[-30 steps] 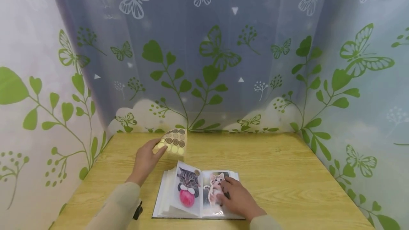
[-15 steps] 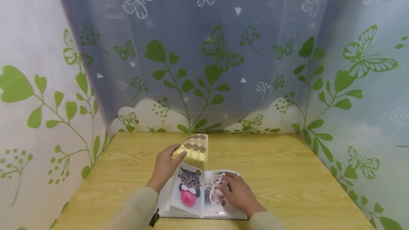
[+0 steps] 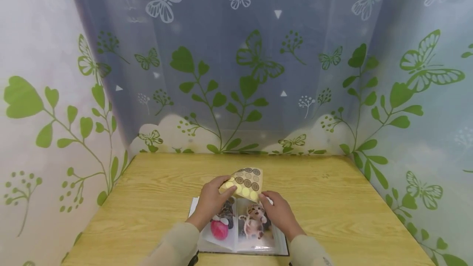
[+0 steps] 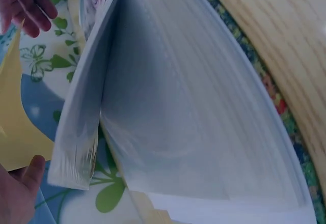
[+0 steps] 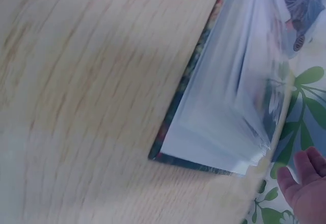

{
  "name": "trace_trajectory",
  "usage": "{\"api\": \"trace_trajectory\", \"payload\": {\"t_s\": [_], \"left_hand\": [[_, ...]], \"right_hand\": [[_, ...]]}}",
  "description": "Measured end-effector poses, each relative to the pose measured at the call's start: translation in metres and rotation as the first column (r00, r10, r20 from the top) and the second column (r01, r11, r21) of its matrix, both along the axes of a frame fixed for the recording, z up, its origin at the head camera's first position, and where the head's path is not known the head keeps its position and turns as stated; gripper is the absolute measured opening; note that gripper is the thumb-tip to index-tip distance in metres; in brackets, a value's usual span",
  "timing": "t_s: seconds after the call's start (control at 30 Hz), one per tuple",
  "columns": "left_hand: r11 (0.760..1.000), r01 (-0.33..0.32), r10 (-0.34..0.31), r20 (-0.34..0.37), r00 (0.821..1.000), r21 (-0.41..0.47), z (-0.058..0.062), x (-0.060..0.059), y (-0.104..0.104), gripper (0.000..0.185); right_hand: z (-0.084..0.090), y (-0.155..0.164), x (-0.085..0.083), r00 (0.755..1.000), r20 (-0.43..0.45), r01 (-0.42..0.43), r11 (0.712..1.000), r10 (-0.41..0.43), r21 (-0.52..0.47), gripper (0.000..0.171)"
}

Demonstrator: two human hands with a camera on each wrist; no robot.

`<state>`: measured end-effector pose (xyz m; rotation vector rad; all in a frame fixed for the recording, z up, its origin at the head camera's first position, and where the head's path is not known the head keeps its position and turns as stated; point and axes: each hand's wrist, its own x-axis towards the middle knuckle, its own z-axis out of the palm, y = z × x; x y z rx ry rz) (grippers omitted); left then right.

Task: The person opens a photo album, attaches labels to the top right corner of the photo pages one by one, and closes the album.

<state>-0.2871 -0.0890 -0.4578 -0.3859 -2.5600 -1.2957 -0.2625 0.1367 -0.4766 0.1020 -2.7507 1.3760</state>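
Between thumb and fingers, my left hand (image 3: 211,201) pinches a sheet of round stickers (image 3: 245,184), with dark brown and pale yellow circles in rows. The sheet bends slightly above an open photo album (image 3: 278,243). Cat photos fill its two facing pages; my left forearm covers part of the left one. My right hand (image 3: 279,212) is over the right page, its fingertips at the sheet's lower right corner. In the right wrist view, that hand (image 5: 305,186) has its fingers extended. The sheet's plain yellow back (image 4: 20,117) appears in the left wrist view.
The album lies near the front of a wooden table (image 3: 332,208). Fabric walls (image 3: 236,93) printed with leaves and butterflies enclose the table at the back and both sides. Album pages (image 4: 168,107) fan upward in the left wrist view.
My left hand has carried the sticker sheet right and nearer, from beyond the album's left side to above its middle. My right hand has lifted from the right page to the sheet's corner.
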Motion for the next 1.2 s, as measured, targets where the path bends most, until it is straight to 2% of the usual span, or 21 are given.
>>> {"api": "trace_trajectory", "payload": {"t_s": [0.13, 0.27, 0.4, 0.53, 0.73, 0.93, 1.1, 1.2], "left_hand": [[0.999, 0.046, -0.045, 0.007, 0.999, -0.023, -0.005, 0.0, 0.003, 0.047], [0.997, 0.07, -0.069, 0.015, 0.997, -0.025, -0.008, -0.001, 0.004, 0.048], [0.999, 0.034, -0.034, 0.052, 0.998, -0.002, -0.009, -0.003, 0.005, 0.051], [0.996, -0.042, 0.034, 0.098, 0.995, 0.084, -0.006, -0.003, 0.007, 0.049], [0.966, -0.121, 0.077, 0.19, 0.979, 0.23, 0.003, -0.003, 0.005, 0.05], [0.932, -0.172, 0.084, 0.272, 0.959, 0.319, 0.002, -0.008, 0.001, 0.055], [0.89, -0.19, 0.05, 0.326, 0.944, 0.414, 0.002, -0.011, 0.0, 0.061], [0.879, -0.183, 0.017, 0.355, 0.935, 0.44, 0.002, -0.01, 0.001, 0.067]], "right_hand": [[0.003, 0.0, 0.0, 0.998, 0.049, 0.055, 0.995, -0.051, -0.088, 0.044], [0.004, 0.001, -0.002, 0.996, 0.033, 0.083, 0.986, -0.079, -0.147, 0.032], [0.005, 0.0, -0.003, 0.995, 0.02, 0.098, 0.979, -0.096, -0.18, 0.024], [0.006, -0.001, -0.002, 0.995, 0.024, 0.103, 0.975, -0.1, -0.196, 0.022], [0.004, 0.0, -0.002, 0.993, 0.014, 0.12, 0.975, -0.119, -0.187, 0.02], [0.001, 0.005, -0.002, 0.989, 0.002, 0.148, 0.975, -0.15, -0.164, 0.018], [-0.001, 0.009, -0.001, 0.987, 0.009, 0.163, 0.974, -0.163, -0.159, 0.018], [-0.001, 0.01, -0.001, 0.985, 0.023, 0.173, 0.972, -0.172, -0.158, 0.02]]}}
